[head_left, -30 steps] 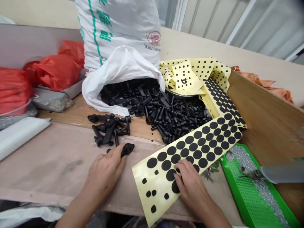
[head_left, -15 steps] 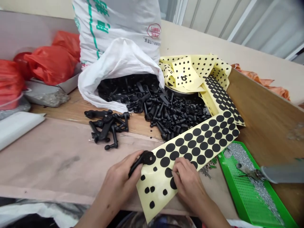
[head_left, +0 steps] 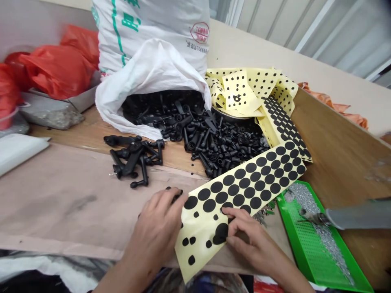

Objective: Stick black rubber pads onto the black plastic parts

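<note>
A sheet of black round stickers (head_left: pixel 250 179) on yellow backing slants across the table in front of me. Its near end is bare except for small black dots. My right hand (head_left: pixel 252 240) is over this end, its thumb and a finger at the edge of a peeled round sticker (head_left: pixel 220 232). My left hand (head_left: pixel 160 228), back upward, is closed around a black plastic crank handle (head_left: pixel 176 197) at the sheet's left edge; most of the handle is hidden. Several similar black handles (head_left: pixel 134 158) lie in a small pile beyond my left hand.
A white woven sack (head_left: pixel 152 73) spills black parts (head_left: pixel 226 142) onto the table. Used yellow backing (head_left: pixel 253 87) lies on a metal bowl behind them. At right, a green tray (head_left: pixel 305 244) holds small metal pieces beside a grey tool (head_left: pixel 351 215). Red bags (head_left: pixel 58 69) are at left.
My right hand has lifted a round sticker off the sheet. My left hand has rolled over so its back faces up, covering most of the crank handle. The view has shifted slightly.
</note>
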